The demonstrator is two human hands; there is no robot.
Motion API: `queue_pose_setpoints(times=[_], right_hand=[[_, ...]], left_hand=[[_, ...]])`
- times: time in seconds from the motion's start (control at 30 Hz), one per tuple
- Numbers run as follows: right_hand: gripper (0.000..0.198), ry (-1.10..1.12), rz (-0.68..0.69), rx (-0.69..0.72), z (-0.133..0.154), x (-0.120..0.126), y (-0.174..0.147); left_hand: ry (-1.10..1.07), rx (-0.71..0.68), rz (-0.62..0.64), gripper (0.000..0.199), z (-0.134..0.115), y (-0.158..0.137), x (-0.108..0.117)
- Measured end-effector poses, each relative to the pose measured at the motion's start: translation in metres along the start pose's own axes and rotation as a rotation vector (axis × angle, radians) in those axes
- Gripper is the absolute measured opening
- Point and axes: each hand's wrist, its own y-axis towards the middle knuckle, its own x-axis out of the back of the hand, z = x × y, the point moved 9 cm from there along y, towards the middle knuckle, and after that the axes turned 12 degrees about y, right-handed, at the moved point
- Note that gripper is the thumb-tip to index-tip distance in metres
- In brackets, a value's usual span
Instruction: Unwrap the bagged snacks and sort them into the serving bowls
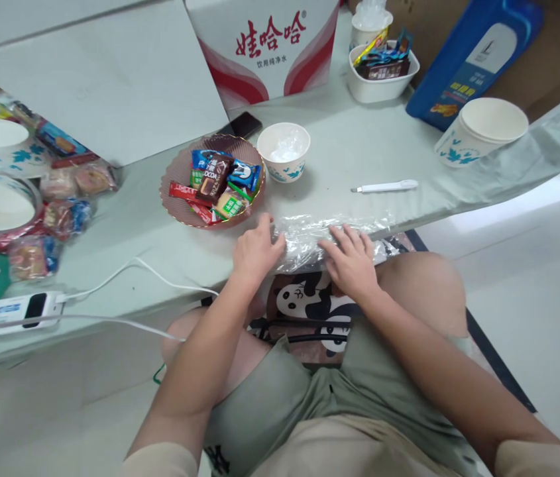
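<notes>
A crumpled sheet of clear plastic film [304,240] lies along the table's front edge, partly hanging over it. At its left end rests my left hand [257,252], index finger and thumb apart at the film's edge. My right hand [352,258] lies on its right part with fingers spread. Just behind my left hand stands a pinkish ribbed bowl [180,199] of wrapped snacks [215,179]. A paper cup [287,169] with crumpled clear plastic in it is beside the bowl. Farther right lies a white utility knife [386,187].
Stacked paper cups [463,142], a blue bottle-shaped pack [458,73] and a white tub of snacks [382,89] stand at the right. Bagged snacks [34,257] and a white power bank [16,311] with cables lie left. White boxes [105,79] line the back.
</notes>
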Motion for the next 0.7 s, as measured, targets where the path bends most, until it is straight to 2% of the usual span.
queue_pose_setpoints(times=[0.07, 0.17, 0.23, 0.33, 0.43, 0.47, 0.53, 0.63, 0.7], right_hand=[[0.026, 0.136, -0.036, -0.072, -0.012, 0.007, 0.004], [0.015, 0.558, 0.015, -0.129, -0.008, 0.037, 0.010], [0.007, 0.908, 0.091, -0.323, -0.002, 0.053, 0.012], [0.016, 1.340, 0.127, -0.777, 0.001, 0.053, 0.006], [0.024, 1.624, 0.192, -1.040, 0.008, 0.030, 0.006], [0.022, 1.679, 0.216, -1.088, 0.009, 0.021, 0.008], [0.018, 1.736, 0.257, -1.151, 0.007, 0.005, 0.010], [0.015, 1.720, 0.242, -1.160, -0.001, -0.008, 0.014], [0.015, 1.644, 0.207, -1.150, -0.009, -0.011, 0.014]], left_hand=[[-0.131, -0.004, -0.006, 0.044, 0.004, 0.001, 0.001], [-0.470, -0.093, -0.042, 0.043, 0.007, 0.005, 0.003], [-0.786, -0.253, -0.009, 0.043, -0.002, 0.005, 0.004], [-1.243, -0.532, 0.243, 0.049, -0.032, -0.008, 0.004], [-1.518, -0.657, 0.550, 0.067, -0.062, -0.029, 0.005], [-1.563, -0.653, 0.608, 0.071, -0.068, -0.033, 0.005], [-1.565, -0.572, 0.637, 0.066, -0.072, -0.034, 0.000], [-1.418, -0.357, 0.493, 0.044, -0.057, -0.021, -0.009], [-1.338, -0.250, 0.395, 0.041, -0.043, -0.013, -0.011]])
